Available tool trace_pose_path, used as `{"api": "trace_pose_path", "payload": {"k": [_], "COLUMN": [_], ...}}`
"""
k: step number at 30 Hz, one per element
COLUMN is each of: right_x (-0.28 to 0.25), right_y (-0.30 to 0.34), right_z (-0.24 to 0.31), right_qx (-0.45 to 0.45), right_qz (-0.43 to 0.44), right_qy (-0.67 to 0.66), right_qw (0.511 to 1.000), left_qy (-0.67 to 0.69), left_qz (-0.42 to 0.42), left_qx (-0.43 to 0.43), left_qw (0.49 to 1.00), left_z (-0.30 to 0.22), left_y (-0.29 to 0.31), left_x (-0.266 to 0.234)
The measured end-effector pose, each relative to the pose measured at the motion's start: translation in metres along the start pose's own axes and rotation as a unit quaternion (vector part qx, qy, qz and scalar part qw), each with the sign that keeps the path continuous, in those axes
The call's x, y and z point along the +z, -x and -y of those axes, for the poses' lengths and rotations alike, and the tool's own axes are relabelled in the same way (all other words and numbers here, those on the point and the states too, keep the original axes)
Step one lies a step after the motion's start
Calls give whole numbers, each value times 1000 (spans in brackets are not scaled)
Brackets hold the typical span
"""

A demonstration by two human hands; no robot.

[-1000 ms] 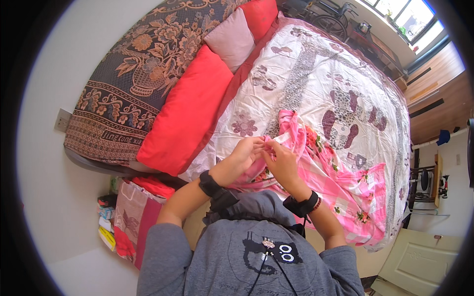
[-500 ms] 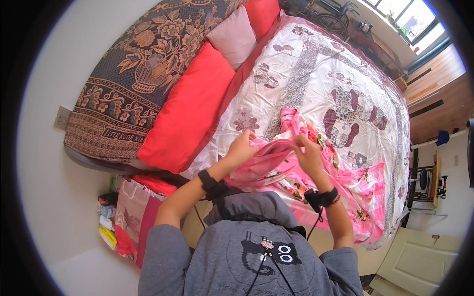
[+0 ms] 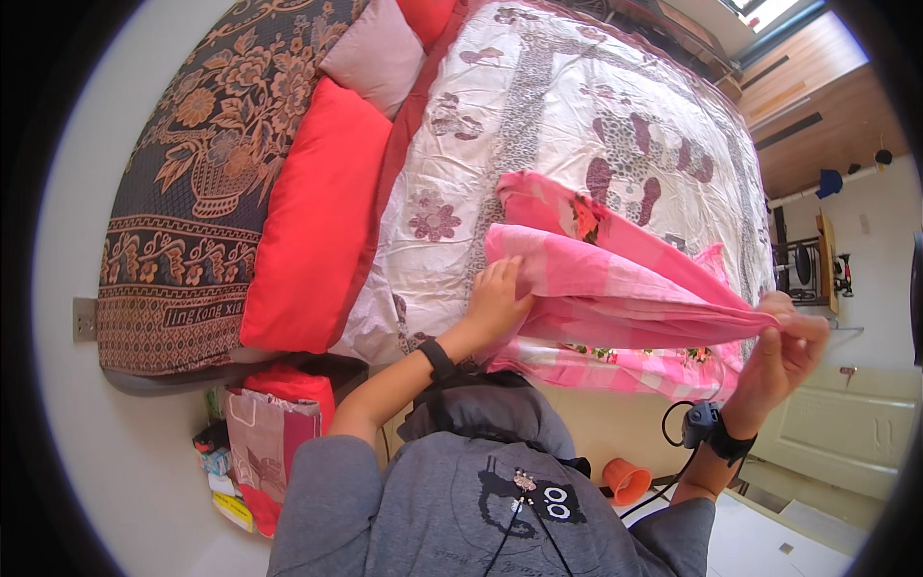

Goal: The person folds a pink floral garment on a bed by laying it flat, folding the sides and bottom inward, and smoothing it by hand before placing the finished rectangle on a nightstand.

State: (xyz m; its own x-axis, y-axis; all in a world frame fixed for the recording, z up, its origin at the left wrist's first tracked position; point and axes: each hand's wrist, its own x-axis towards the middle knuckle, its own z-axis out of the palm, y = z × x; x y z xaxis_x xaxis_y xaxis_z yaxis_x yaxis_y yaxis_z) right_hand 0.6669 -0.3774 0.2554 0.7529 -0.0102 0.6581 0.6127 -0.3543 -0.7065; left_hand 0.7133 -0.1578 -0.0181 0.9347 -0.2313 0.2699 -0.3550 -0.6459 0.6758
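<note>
A pink and white checked cloth (image 3: 625,288) with red flower prints is stretched between my hands above the bed's near edge. My left hand (image 3: 497,306) grips it at its left end, fingers curled over the fabric. Out to the right, my right hand (image 3: 784,341) pinches a gathered corner between thumb and fingers. Part of the same cloth lies loose on the bed behind and below the taut stretch. Whether it is a garment or a sheet I cannot tell.
The bed has a white patterned sheet (image 3: 567,106). A long red pillow (image 3: 317,221) and a pale pink pillow (image 3: 377,56) line its left side, beside a dark floral cover (image 3: 207,163). A patterned bag (image 3: 272,438) stands at lower left; an orange bin (image 3: 627,479) is on the floor.
My right hand has swung far right, pulling the bunched cloth into a long stretch. My left hand has shifted slightly and stays on the cloth. The view has turned toward the right.
</note>
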Motion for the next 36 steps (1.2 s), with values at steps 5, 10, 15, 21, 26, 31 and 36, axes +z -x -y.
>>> {"api": "trace_pose_path", "payload": {"k": [5, 10, 15, 21, 26, 31, 36], "right_x": [-25, -4, -2, -17, -49, -71, -65], "right_y": [-10, -15, -13, -11, -1, 12, 14], "right_z": [42, 37, 38, 33, 29, 32, 34], "right_qx": [-73, 4, 34, 52, 86, 78, 69], "right_qz": [-96, -166, -142, -201, -231, -224, -249], "right_qy": [90, 185, 172, 137, 164, 171, 177], "right_qw": [989, 969, 974, 969, 955, 956, 950], "left_qy": [88, 112, 315, 557, 652, 569, 571], "left_qz": [116, 535, 402, 357, 269, 277, 361], "left_qx": [-248, -100, -49, -161, -315, -300, -240], "left_qw": [958, 831, 858, 733, 635, 714, 697], "left_z": [50, 22, -22, -1, -4, 34, 19], "left_y": [-8, -9, 26, 18, -7, -2, 0], "left_x": [60, 91, 126, 127, 71, 66, 57]}}
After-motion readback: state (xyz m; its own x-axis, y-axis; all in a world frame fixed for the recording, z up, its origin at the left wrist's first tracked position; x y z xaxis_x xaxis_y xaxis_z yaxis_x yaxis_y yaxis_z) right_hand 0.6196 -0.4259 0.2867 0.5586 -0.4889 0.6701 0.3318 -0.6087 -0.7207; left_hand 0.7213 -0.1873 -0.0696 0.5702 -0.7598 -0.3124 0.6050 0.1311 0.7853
